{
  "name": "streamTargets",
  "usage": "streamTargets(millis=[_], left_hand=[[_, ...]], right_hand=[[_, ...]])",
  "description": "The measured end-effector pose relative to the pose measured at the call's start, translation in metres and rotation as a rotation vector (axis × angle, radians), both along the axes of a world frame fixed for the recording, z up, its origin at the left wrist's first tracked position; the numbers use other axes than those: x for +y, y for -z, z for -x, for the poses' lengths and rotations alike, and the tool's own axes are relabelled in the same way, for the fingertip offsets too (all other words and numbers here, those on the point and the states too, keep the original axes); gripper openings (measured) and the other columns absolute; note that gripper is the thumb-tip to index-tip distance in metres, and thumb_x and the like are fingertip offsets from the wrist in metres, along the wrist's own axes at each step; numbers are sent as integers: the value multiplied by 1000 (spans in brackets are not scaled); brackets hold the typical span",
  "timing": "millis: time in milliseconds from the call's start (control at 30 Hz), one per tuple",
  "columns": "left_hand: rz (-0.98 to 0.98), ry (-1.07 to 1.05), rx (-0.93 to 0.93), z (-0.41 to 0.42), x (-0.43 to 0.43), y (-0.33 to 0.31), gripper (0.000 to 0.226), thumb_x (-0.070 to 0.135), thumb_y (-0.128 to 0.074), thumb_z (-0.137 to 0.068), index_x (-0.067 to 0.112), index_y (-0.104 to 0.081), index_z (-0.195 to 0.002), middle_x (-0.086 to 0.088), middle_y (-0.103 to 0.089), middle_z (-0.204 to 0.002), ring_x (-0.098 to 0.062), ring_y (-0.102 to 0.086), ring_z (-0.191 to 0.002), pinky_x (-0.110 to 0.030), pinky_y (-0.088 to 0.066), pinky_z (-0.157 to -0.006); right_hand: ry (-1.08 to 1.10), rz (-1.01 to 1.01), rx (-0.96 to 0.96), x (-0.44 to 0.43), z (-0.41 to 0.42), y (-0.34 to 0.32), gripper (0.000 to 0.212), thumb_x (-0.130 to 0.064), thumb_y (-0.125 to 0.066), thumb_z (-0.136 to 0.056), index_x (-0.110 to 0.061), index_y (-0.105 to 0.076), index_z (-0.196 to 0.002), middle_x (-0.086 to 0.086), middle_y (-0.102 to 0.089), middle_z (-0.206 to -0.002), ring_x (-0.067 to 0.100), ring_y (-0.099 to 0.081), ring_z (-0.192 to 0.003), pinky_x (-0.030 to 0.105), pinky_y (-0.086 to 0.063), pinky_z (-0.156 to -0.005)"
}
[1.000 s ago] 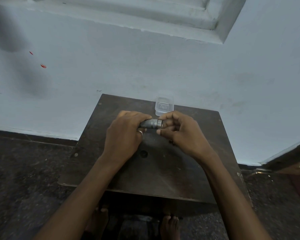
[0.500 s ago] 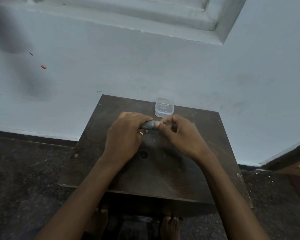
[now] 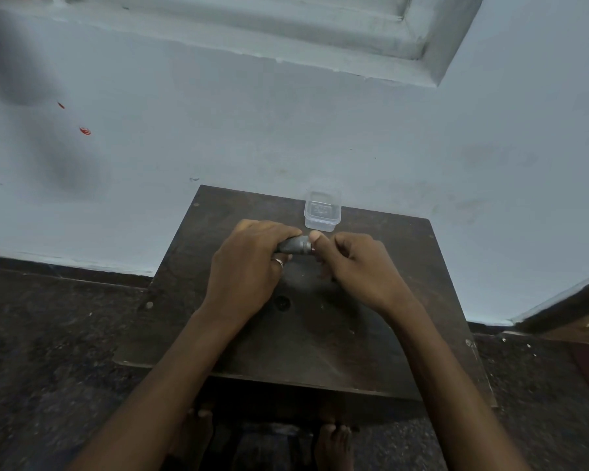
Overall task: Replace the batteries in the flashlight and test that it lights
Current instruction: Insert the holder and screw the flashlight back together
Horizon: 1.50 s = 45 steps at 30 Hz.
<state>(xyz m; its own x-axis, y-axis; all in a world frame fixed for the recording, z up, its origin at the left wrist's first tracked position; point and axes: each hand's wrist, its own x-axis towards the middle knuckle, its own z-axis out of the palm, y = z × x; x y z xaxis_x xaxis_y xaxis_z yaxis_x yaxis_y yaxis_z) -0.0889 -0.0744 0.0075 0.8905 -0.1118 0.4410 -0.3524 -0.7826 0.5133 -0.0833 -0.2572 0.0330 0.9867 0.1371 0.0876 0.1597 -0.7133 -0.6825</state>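
Well, from my remote seat the pale blue painted wall (image 3: 320, 137) fills the upper half of the frame, with a recessed ledge (image 3: 286, 32) running along the top. Below it the dark speckled floor (image 3: 48, 334) spreads across the bottom, and at lower centre I see bare toes (image 3: 334, 436) peeking out under the table's near edge.

The dark brown square wooden table (image 3: 320, 341) sits in the middle of the frame, its far edge against the wall. On it both forearms reach in from the bottom.

My left hand (image 3: 249, 266), a silver ring (image 3: 279, 262) on one finger, is wrapped tightly around the small grey metal cylindrical flashlight (image 3: 295, 245), hiding most of its body. The flashlight lies roughly horizontal just above centre, held over the tabletop. My right hand (image 3: 361, 266) is curled, thumb and fingertips pinched onto the flashlight's exposed right end; I cannot tell whether that end is a separate cap.

Just beyond the hands, at the table's far edge, stands a small clear plastic rectangular container (image 3: 322, 212), apart from both hands.
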Motion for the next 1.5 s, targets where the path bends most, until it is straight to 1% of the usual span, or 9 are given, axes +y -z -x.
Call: streamTargets(millis=[167, 333, 467, 633, 833, 967, 1100, 1367, 1500], left_hand=[[-6, -21, 9, -1, 2, 0, 38, 15, -72, -79, 32, -69, -113, 15, -69, -106, -15, -55, -105, -35, -51, -80], [-3, -31, 4, -1, 1, 0, 38, 14, -73, -79, 31, -70, -113, 14, -70, -107, -16, -56, -105, -34, -51, -80], [-7, -29, 4, -1, 1, 0, 38, 15, -73, -79, 31, -70, -114, 13, -70, -107, -15, -56, -105, -34, -51, -80], [-31, -17, 7, 2, -2, -1, 35, 18, -72, -82, 32, -69, -114, 15, -69, -106, -11, -54, -104, -22, -40, -75], [-2, -23, 17, 0, 1, -1, 38, 14, -72, -79, 32, -69, -112, 15, -69, -105, -15, -55, -104, -33, -50, -78], [9, -25, 18, -1, 0, -2, 37, 15, -72, -78, 33, -68, -110, 15, -69, -103, -15, -55, -102, -36, -51, -78], [17, -20, 12, -2, 0, -1, 36, 15, -72, -79, 33, -68, -110, 15, -69, -103, -14, -55, -101, -37, -52, -78], [13, 5, 5, 2, -2, -3, 34, 17, -71, -81, 33, -69, -111, 17, -68, -104, -11, -53, -103, -30, -48, -77], [15, -17, 12, 0, 0, -1, 36, 15, -72, -80, 32, -69, -111, 16, -69, -104, -12, -54, -103, -31, -49, -77]], right_hand=[[-11, -131, 46, -2, 1, -3, 16, -38, -70, -90, -25, -68, -98, -6, -71, -79, 1, -64, -67, 13, -47, -60], [-82, -255, 40, -6, 1, -6, 27, -10, -80, -82, -17, -69, -106, -5, -74, -89, 2, -70, -78, 12, -54, -72], [-63, -164, 36, -4, 1, -5, 9, -28, -72, -90, -20, -69, -94, -1, -73, -81, 6, -66, -67, 14, -49, -59], [-16, 24, -17, -1, 0, 0, 55, -52, -47, -100, -9, -63, -68, 1, -63, -58, 13, -61, -57, 29, -45, -57], [-35, -125, 24, -3, 0, -1, 14, -36, -71, -89, -25, -68, -96, -3, -71, -78, 9, -67, -70, 19, -53, -64], [-77, -198, 16, -6, -2, -2, 25, -16, -80, -83, -23, -68, -104, -2, -72, -84, 8, -68, -73, 14, -51, -66], [-63, -132, -28, -5, -1, -3, 10, -30, -74, -88, -21, -69, -90, 2, -71, -76, 18, -67, -68, 27, -54, -61], [11, -25, -28, 1, 1, 0, 58, -52, -46, -100, -6, -66, -70, 2, -69, -60, 11, -69, -62, 35, -55, -66], [4, -98, -12, 1, 2, -2, 28, -47, -62, -93, -21, -68, -84, 2, -71, -74, 16, -67, -68, 32, -56, -65]])
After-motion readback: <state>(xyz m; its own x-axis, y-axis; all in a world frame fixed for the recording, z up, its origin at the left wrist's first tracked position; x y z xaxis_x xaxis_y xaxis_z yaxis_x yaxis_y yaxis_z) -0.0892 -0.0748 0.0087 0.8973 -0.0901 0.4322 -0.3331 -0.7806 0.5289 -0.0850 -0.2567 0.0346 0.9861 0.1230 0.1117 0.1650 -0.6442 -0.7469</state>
